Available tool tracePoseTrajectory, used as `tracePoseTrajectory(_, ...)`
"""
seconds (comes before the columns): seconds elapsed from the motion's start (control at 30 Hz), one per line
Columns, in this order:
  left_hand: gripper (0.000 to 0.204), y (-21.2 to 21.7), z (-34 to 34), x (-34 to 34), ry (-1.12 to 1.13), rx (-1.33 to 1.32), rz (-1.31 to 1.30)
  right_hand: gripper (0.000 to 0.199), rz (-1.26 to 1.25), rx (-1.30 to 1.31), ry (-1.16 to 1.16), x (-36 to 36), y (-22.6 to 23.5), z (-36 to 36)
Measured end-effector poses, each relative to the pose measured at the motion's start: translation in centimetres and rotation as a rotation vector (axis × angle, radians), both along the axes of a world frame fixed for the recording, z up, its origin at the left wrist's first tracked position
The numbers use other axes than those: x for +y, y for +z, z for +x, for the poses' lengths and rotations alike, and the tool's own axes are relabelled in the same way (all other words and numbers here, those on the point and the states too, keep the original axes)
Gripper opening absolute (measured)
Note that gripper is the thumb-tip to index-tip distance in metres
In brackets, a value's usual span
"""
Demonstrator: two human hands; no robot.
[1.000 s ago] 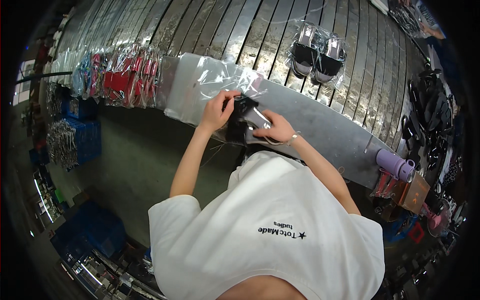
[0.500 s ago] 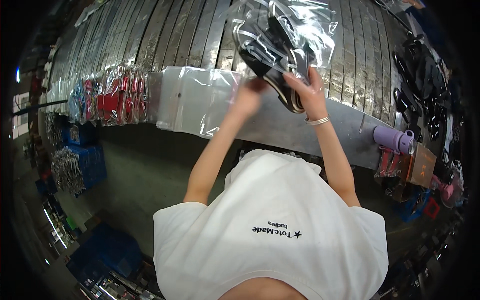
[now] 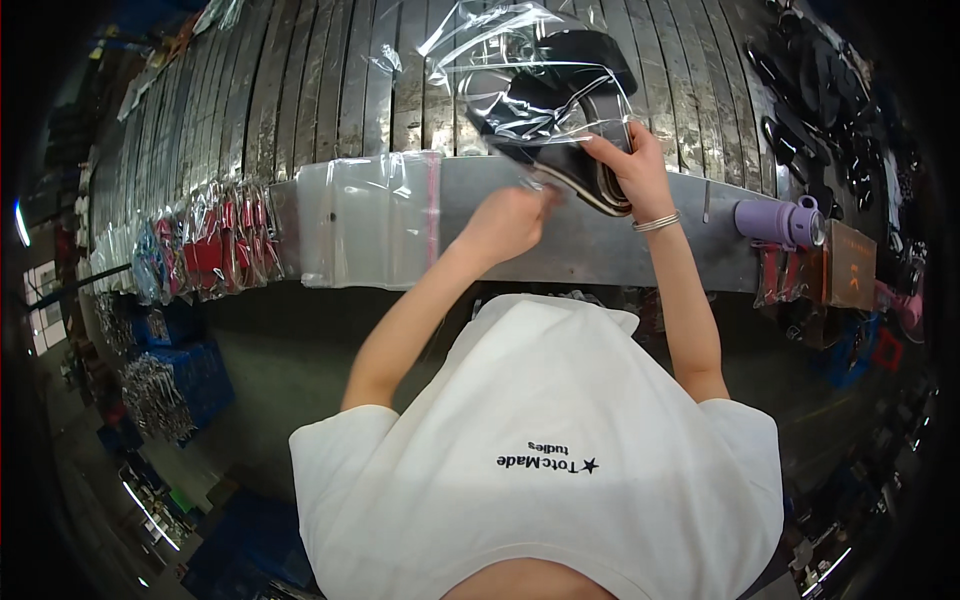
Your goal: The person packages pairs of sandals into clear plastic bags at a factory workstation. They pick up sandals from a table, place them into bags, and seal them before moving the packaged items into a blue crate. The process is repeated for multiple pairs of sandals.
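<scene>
A pair of black sandals with pale-edged soles [image 3: 590, 55] lies partly inside a clear plastic bag [image 3: 500, 75], over the slatted conveyor and the metal ledge. My right hand [image 3: 643, 178] grips the near end of the sandals, thumb on top; its other fingers are mostly hidden underneath. My left hand [image 3: 505, 225] is closed just below the bag's near left side, its fingertips slightly blurred. Whether those fingers pinch the bag's edge cannot be made out. To its left, a stack of flat clear plastic bags [image 3: 365, 220] rests on the ledge.
Red packaged items [image 3: 215, 250] hang at the ledge's left end. A purple bottle [image 3: 770, 222] lies at the right, beside a brown cardboard box [image 3: 850, 265]. More black footwear [image 3: 800, 90] is heaped at the far right. The metal ledge [image 3: 590, 245] runs along the slatted conveyor [image 3: 310, 90].
My left hand has drawn slightly back toward me and its fingers show as closed. The sandals and bag have turned a little, with my right hand still gripping them. The view has shifted.
</scene>
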State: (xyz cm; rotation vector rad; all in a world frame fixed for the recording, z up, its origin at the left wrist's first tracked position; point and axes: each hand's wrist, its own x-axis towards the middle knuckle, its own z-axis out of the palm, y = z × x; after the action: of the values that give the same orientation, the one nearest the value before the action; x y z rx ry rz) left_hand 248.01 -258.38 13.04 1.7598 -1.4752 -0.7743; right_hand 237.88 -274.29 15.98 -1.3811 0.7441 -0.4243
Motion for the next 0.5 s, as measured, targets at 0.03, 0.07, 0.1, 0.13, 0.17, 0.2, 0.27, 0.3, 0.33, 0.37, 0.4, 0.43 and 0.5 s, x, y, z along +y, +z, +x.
tracePoseTrajectory(0.03, 0.023, -0.1, 0.5, 0.8, -0.109, -0.242, 0.153, 0.028, -0.015, 0.017, -0.029, 0.1, -0.7, -0.3)
tracePoseTrajectory(0.07, 0.024, -0.2, 1.1, 1.0, -0.22, -0.488, 0.296, 0.028, 0.045, 0.005, -0.034, 0.3, -1.3, -0.6)
tracePoseTrajectory(0.1, 0.025, -0.3, 1.5, 1.2, -0.26, -0.53, 0.352, 0.028, 0.104, -0.007, -0.039, 1.0, -1.8, -0.8)
tracePoseTrajectory(0.13, 0.025, -0.8, 1.8, 1.4, -0.123, -0.219, 0.274, 0.029, 0.159, -0.025, -0.043, 1.4, -2.3, -0.8)
tracePoseTrajectory(0.17, 0.025, -1.3, 2.2, 1.4, 0.005, 0.089, 0.183, 0.029, 0.303, -0.042, -0.096, 1.8, -3.2, -0.9)
tracePoseTrajectory(0.2, 0.025, -1.4, 2.5, 0.9, 0.122, 0.399, 0.085, 0.029, 0.316, -0.079, -0.167, 2.1, -3.9, -1.0)
tracePoseTrajectory(0.27, 0.025, -0.2, 1.1, 1.2, 0.249, 0.539, 0.135, 0.025, -0.014, -0.026, -0.237, 1.8, -5.5, -1.3)
tracePoseTrajectory(0.3, 0.024, -0.5, 0.4, 1.1, 0.227, 0.415, 0.147, 0.024, 0.227, -0.087, -0.242, 1.6, -5.5, -1.5)
tracePoseTrajectory(0.33, 0.023, -0.6, -0.3, 0.9, 0.21, 0.293, 0.159, 0.023, 0.468, -0.145, -0.237, 1.6, -5.0, -1.5)
tracePoseTrajectory(0.37, 0.023, -0.2, -1.3, 0.7, 0.115, 0.137, 0.186, 0.021, 0.718, -0.202, -0.225, 1.5, -4.9, -1.5)
tracePoseTrajectory(0.4, 0.023, 0.3, -2.3, 0.4, 0.023, -0.02, 0.212, 0.019, 0.922, -0.325, -0.15, 0.9, -5.3, -1.2)
tracePoseTrajectory(0.43, 0.022, 0.7, -2.6, 0.1, -0.073, -0.179, 0.241, 0.02, 0.897, -0.301, -0.142, 0.2, -5.3, -1.2)
tracePoseTrajectory(0.5, 0.021, 1.0, -1.1, -0.1, 0.091, 0.252, 0.173, 0.021, 0.495, -0.224, -0.242, -0.4, -5.3, -1.0)
